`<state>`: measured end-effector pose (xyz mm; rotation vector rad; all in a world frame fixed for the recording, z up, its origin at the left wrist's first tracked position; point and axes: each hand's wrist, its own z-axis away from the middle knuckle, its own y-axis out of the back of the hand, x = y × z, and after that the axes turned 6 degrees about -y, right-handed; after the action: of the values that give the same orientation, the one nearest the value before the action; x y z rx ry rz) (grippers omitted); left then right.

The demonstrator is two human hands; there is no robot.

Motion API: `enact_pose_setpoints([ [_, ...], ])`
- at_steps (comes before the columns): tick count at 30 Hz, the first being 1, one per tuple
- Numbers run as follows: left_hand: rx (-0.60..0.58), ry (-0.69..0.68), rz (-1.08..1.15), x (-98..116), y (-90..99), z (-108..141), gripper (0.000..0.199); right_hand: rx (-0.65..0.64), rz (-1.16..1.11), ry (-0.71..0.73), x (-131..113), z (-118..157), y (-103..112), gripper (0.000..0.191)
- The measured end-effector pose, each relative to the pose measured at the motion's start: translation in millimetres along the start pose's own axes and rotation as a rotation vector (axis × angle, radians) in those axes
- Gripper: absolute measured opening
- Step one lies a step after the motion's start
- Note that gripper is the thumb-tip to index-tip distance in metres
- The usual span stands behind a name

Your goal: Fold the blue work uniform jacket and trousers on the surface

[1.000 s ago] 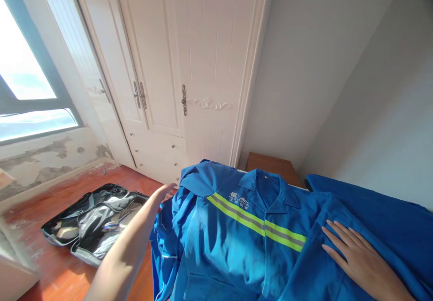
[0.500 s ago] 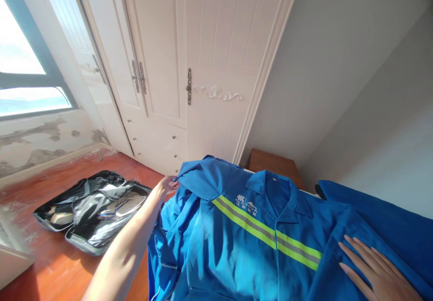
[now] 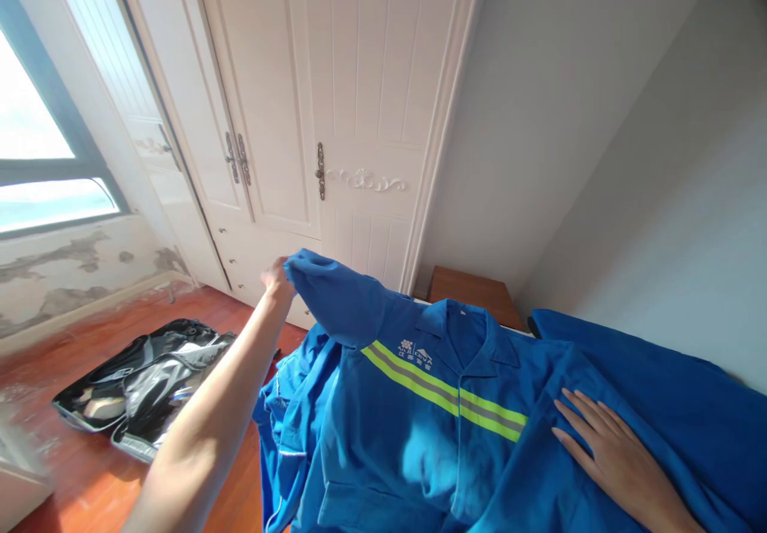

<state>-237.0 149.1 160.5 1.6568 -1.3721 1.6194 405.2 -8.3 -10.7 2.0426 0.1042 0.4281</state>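
A blue work jacket with a yellow-green and grey stripe, a white printed logo and an open collar lies spread out, front side up. At its far left, my left hand grips the end of the short-looking sleeve and holds it raised; the fingers are partly hidden and blurred. On the right side, my right hand lies flat on the other sleeve, fingers stretched out. Crumpled blue cloth with white seams hangs beneath the jacket at the left.
An open black suitcase with things inside lies on the red wooden floor. White wardrobe doors stand behind. A brown wooden piece of furniture is by the wall. More blue cloth spreads right.
My left hand has moved up, lifting the sleeve end with it. My right hand remains flat on the other sleeve. The whole view has shifted somewhat.
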Motion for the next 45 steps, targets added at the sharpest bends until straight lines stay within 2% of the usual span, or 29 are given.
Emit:
enact_pose_setpoints([
  [3, 0.190, -0.192, -0.048, 17, -38.4, 13, 0.058, -0.045, -0.023, -0.052, -4, -2, 2, 0.064],
  [6, 0.184, -0.390, -0.107, 12, -77.5, 59, 0.088, -0.058, -0.048, -0.089, -9, -4, 5, 0.064],
  [9, -0.182, -0.861, -0.368, -16, -102.6, 132, 0.085, -0.044, -0.068, -0.096, -13, -6, 10, 0.062],
  [11, -0.530, -1.064, -0.510, -42, -106.2, 183, 0.085, -0.030, -0.077, -0.092, -14, -7, 13, 0.058],
  [13, -0.822, -1.151, -0.584, -66, -99.9, 228, 0.087, -0.035, -0.093, -0.082, -13, -7, 16, 0.052],
  [14, -0.916, -1.151, -0.612, -76, -94.0, 245, 0.085, -0.048, -0.107, -0.074, -12, -8, 18, 0.049],
  [16, -1.052, -1.098, -0.694, -92, -79.7, 268, 0.080, -0.089, -0.136, -0.058, -10, -8, 21, 0.045],
  [17, -1.076, -1.077, -0.725, -97, -72.2, 274, 0.077, -0.112, -0.150, -0.055, -9, -8, 23, 0.044],
  [19, -1.041, -1.052, -0.800, -101, -58.5, 274, 0.072, -0.146, -0.183, -0.077, -8, -10, 27, 0.045],
  [22, -0.850, -0.989, -0.965, -96, -43.0, 255, 0.063, -0.174, -0.299, -0.140, -14, -14, 37, 0.048],
  [24, -0.719, -0.887, -1.090, -89, -36.0, 239, 0.062, -0.174, -0.442, -0.191, -24, -18, 52, 0.051],
  [26, -0.599, -0.728, -1.180, -81, -31.3, 223, 0.064, -0.206, -0.632, -0.274, -39, -21, 73, 0.054],
  [28, -0.503, -0.575, -1.212, -76, -28.9, 210, 0.066, -0.319, -0.847, -0.393, -54, -24, 98, 0.059],
  [30, -0.452, -0.475, -1.203, -74, -28.8, 200, 0.067, -0.512, -1.044, -0.492, -69, -24, 120, 0.066],
  [32, -0.432, -0.418, -1.185, -76, -30.4, 192, 0.066, -0.682, -1.164, -0.513, -81, -21, 134, 0.076],
  [34, -0.409, -0.364, -1.153, -80, -32.3, 186, 0.064, -0.759, -1.137, -0.473, -95, -16, 141, 0.095],
  [36, -0.381, -0.321, -1.109, -86, -33.2, 181, 0.062, -0.746, -1.009, -0.451, -108, -13, 144, 0.111],
  [37, -0.366, -0.301, -1.083, -90, -32.9, 180, 0.062, -0.722, -0.950, -0.463, -114, -12, 147, 0.109],
  [39, -0.339, -0.261, -1.029, -97, -30.9, 177, 0.061, -0.679, -0.958, -0.513, -121, -11, 157, 0.093],
  [40, -0.329, -0.244, -1.003, -100, -29.2, 177, 0.060, -0.670, -1.053, -0.536, -123, -11, 164, 0.085],
  [42, -0.320, -0.223, -0.963, -105, -25.2, 177, 0.057, -0.672, -1.392, -0.596, -121, -8, 180, 0.076],
  [45, -0.327, -0.204, -0.871, -111, -20.0, 176, 0.056, -0.730, -1.903, -0.768, -120, 10, 191, 0.077],
])
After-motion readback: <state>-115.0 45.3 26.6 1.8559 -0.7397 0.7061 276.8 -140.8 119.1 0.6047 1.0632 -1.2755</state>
